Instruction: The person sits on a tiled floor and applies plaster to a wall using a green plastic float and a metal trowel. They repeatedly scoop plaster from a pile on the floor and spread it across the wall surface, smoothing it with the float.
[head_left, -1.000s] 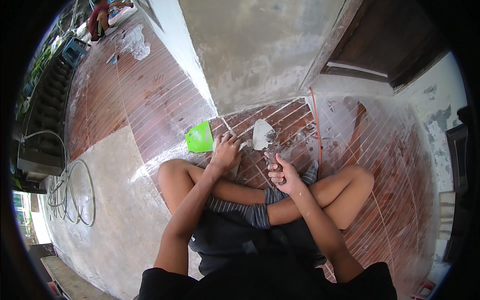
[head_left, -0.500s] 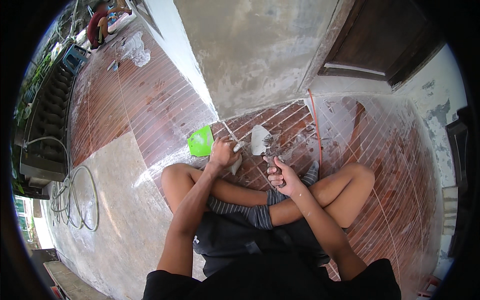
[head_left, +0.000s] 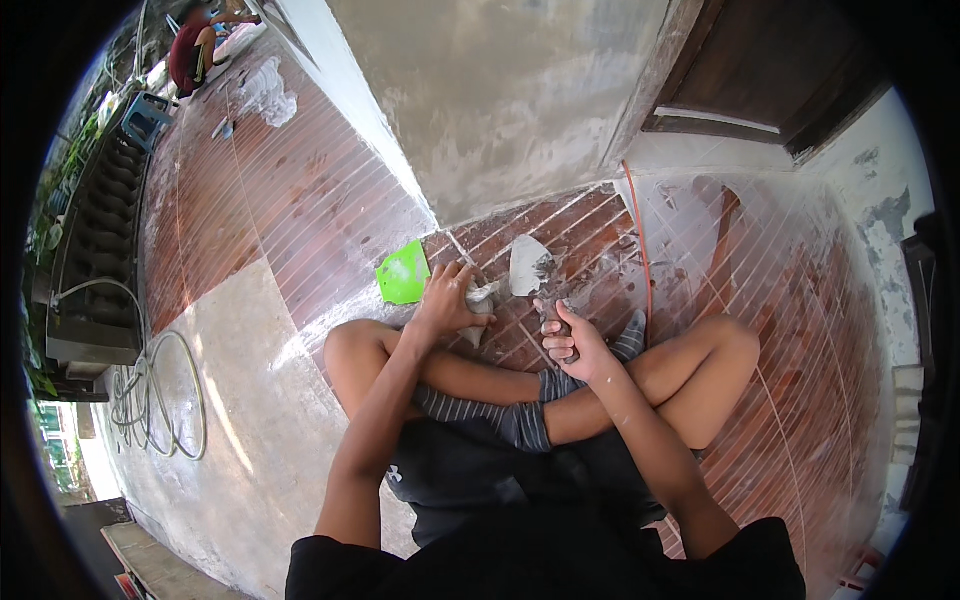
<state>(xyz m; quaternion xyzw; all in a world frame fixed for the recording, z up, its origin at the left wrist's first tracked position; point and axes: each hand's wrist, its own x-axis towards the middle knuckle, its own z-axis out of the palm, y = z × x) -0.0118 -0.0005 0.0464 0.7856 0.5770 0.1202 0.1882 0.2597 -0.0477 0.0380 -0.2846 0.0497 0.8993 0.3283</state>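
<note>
My left hand [head_left: 450, 302] curls over a crumpled, pale plastic-looking bag [head_left: 480, 312] on the tiled floor; its fingers partly cover the bag. In my right hand [head_left: 574, 345] is a dark, smeared hand tool [head_left: 556, 328], gripped with the thumb up. I cannot make out the tool's exact kind. Just beyond it lies a white rounded sheet or scraper [head_left: 528, 264] with grey paste on its right side. To the left of my left hand, a bright green flat plastic piece [head_left: 404, 272] carries white residue.
My crossed legs frame the work spot. A grey plastered wall [head_left: 490, 110] rises ahead, and an orange cord [head_left: 640, 235] crosses the floor on the right. A coiled hose [head_left: 160, 400] lies left. Another person [head_left: 190, 52] squats far left near a blue stool [head_left: 147, 118].
My left hand has shifted its hold from a pinch to fingers spread around the bag. My right hand with the tool has moved slightly right. The view has tilted a little.
</note>
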